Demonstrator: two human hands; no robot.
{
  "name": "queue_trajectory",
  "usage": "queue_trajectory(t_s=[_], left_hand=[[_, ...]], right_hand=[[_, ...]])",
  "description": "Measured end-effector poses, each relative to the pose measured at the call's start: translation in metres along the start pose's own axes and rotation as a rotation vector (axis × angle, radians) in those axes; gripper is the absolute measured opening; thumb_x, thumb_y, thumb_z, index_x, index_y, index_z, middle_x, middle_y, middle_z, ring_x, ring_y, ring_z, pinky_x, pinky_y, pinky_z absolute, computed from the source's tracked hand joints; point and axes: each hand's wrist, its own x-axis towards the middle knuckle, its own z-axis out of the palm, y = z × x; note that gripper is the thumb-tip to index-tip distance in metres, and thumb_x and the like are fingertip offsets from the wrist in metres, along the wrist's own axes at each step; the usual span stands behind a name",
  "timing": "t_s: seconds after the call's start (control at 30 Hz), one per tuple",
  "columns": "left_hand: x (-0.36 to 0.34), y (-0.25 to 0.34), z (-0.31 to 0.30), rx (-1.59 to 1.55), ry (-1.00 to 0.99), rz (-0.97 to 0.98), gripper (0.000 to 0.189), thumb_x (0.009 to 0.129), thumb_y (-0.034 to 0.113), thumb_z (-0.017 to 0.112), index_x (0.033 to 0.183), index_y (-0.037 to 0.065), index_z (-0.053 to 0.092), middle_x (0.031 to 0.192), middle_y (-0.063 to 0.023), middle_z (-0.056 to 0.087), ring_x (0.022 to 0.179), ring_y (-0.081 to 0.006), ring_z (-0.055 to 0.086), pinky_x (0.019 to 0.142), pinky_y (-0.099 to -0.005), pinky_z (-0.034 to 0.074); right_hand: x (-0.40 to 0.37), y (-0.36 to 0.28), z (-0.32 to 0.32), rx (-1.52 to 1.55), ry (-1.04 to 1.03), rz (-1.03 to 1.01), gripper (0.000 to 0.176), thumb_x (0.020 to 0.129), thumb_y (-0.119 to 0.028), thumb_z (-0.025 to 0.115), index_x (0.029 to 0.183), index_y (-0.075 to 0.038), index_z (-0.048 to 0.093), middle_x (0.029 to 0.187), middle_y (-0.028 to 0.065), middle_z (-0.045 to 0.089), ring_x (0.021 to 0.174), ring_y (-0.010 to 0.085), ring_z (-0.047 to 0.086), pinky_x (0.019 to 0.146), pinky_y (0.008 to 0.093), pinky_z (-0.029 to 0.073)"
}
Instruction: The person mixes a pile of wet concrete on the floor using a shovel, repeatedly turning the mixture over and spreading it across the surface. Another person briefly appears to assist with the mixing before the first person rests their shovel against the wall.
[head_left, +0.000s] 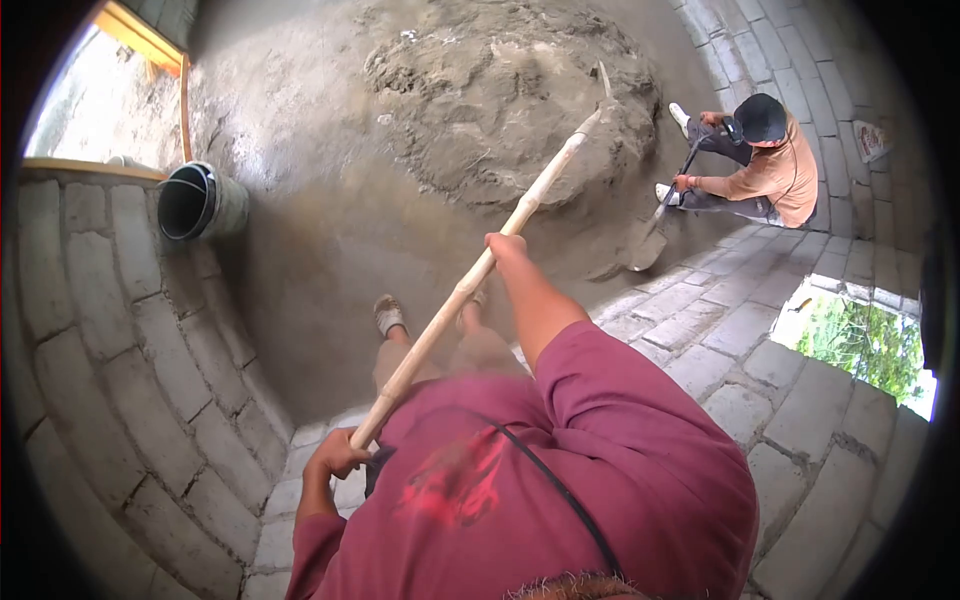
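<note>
Person in a maroon shirt stands above a dusty grey floor (320, 240), both hands on a long pale wooden handle (440, 320). The left hand (340, 455) is at the butt end, low by the waist, grip closed around the wood. The right hand (505, 248) is further up the shaft with the arm stretched forward, grip wrapped round it; the fingers are on the far side, so I cannot see them clearly.

The handle runs diagonally up and away. Its small metal tool head (605, 95) is at the top of a big grey-brown heap of sand or mortar mix (490, 100), touching or sunk in; blade shape is too small to tell. One sandalled foot (388, 315) shows below the handle, near the foot of the heap.

Step in hand, my read: working the heap with the tool, head planted at full reach. Drawing it back would call for both grips tight and a pull along the shaft line, clear of the feet.

A black round bucket (190, 200) sits by the grey block wall (90, 300), well apart from the heap. A co-worker in an orange shirt and dark cap (775, 165) crouches on the heap's far right with a dark-handled shovel (650, 235), blade down at the heap's edge.
</note>
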Motion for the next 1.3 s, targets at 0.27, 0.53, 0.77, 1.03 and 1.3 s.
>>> queue_trajectory(t_s=[0.27, 0.53, 0.77, 1.03, 1.3], left_hand=[[-0.088, -0.054, -0.064, 0.726, 0.649, -0.254, 0.031, 0.076, 0.013, 0.069, 0.106, 0.013, 0.067, 0.102, -0.0169, 0.073, 0.101, -0.0387, 0.068, 0.088, -0.0509, 0.052], [-0.116, -0.078, -0.120, 0.898, 0.624, -0.199, 0.026, 0.076, 0.015, 0.066, 0.102, 0.014, 0.069, 0.098, -0.0180, 0.073, 0.096, -0.0407, 0.068, 0.084, -0.0514, 0.053], [-0.083, -0.066, -0.167, 0.786, 0.226, -0.106, 0.043, 0.061, 0.021, 0.083, 0.101, 0.008, 0.072, 0.093, -0.0214, 0.072, 0.088, -0.0396, 0.069, 0.083, -0.0457, 0.054], [-0.102, 0.071, -0.191, 0.600, -0.052, -0.353, 0.037, 0.060, 0.012, 0.087, 0.089, 0.001, 0.066, 0.074, -0.0052, 0.068, 0.069, -0.0179, 0.065, 0.065, -0.0370, 0.051], [-0.093, 0.219, -0.165, 1.235, 0.276, -0.220, 0.029, 0.075, 0.017, 0.068, 0.103, 0.008, 0.067, 0.093, -0.0214, 0.072, 0.091, -0.0412, 0.069, 0.081, -0.0503, 0.054]], right_hand=[[-0.099, 0.102, 0.066, 0.383, -0.163, 0.275, 0.028, 0.073, -0.001, 0.072, 0.098, 0.009, 0.064, 0.089, 0.0200, 0.069, 0.070, 0.0284, 0.070, 0.066, 0.0395, 0.057], [-0.176, 0.138, 0.059, 0.547, -0.037, 0.349, 0.032, 0.074, 0.002, 0.072, 0.102, 0.011, 0.059, 0.082, 0.0166, 0.065, 0.062, 0.0274, 0.066, 0.057, 0.0403, 0.056], [-0.186, 0.154, -0.005, 0.413, 0.013, 0.183, 0.046, 0.076, -0.012, 0.079, 0.110, 0.008, 0.056, 0.096, 0.0158, 0.063, 0.082, 0.0272, 0.067, 0.068, 0.0399, 0.056], [-0.153, 0.132, 0.030, 0.564, 0.258, 0.197, 0.051, 0.078, -0.016, 0.078, 0.116, 0.006, 0.053, 0.098, 0.0141, 0.060, 0.081, 0.0285, 0.063, 0.070, 0.0397, 0.057], [-0.031, 0.133, 0.080, 0.965, -0.170, 0.558, 0.025, 0.081, -0.011, 0.073, 0.097, -0.001, 0.056, 0.085, 0.0124, 0.060, 0.074, 0.0256, 0.063, 0.070, 0.0371, 0.056]])
